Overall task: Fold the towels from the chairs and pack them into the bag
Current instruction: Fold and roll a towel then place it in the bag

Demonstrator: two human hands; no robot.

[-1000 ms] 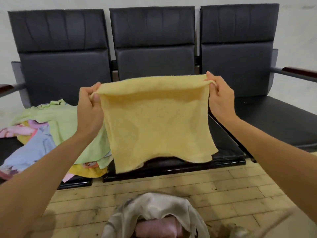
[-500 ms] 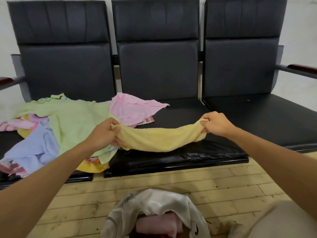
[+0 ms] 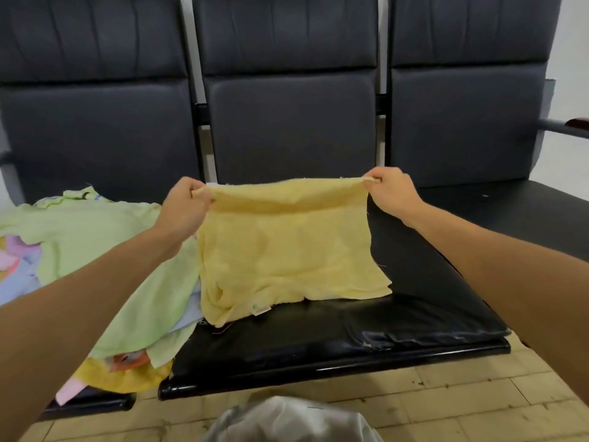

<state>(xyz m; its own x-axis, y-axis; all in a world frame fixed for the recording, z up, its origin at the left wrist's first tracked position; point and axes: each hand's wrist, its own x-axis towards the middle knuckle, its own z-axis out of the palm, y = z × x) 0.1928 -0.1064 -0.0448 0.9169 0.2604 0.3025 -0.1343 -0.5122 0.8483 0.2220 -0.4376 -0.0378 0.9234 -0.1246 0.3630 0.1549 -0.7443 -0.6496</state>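
A pale yellow towel (image 3: 287, 250) hangs folded double over the middle chair seat (image 3: 414, 314), its lower edge lying on the black cushion. My left hand (image 3: 186, 204) pinches its upper left corner and my right hand (image 3: 390, 191) pinches the upper right corner, holding the top edge stretched level. A heap of towels (image 3: 95, 244), with a light green one on top, covers the left chair seat. The grey bag (image 3: 287, 421) stands on the floor at the bottom edge, only its top showing.
Three black padded chairs stand in a row against a white wall. The right chair seat (image 3: 510, 215) holds nothing and has a wooden armrest (image 3: 577, 122). Light wooden floorboards (image 3: 446, 403) run in front of the seats.
The towel was held up, lowered in a sagging band onto the middle seat, and now is lifted again, folded shorter. The view has moved closer to the chairs.
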